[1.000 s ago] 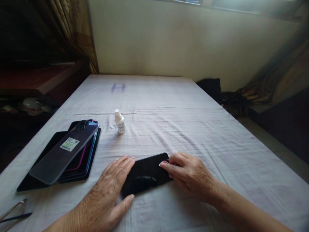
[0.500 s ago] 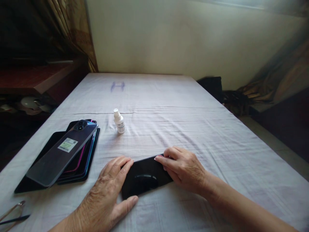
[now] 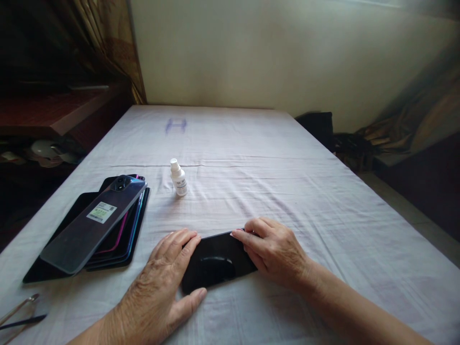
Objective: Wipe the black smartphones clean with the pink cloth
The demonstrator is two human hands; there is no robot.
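A black smartphone (image 3: 215, 266) lies screen up on the cloth, turned sideways, with a curved light reflection on its glass. My left hand (image 3: 167, 278) grips its left end, fingers on the far edge and thumb at the near corner. Over the right end is my right hand (image 3: 275, 247), its fingers curled and pressed together on the glass near the far edge. A bit of red shows at the right fingertips; what they pinch, if anything, is hidden.
Left of my hands is a stack of dark phones, topped by a grey phone (image 3: 100, 220) with a white label. A small white bottle (image 3: 178, 178) stands beyond the smartphone. Eyeglasses (image 3: 23, 316) lie at the lower left. A pale cloth (image 3: 323, 215) covers the table.
Both hands keep their places on the smartphone, with hardly any movement. The whole view has shifted very slightly.
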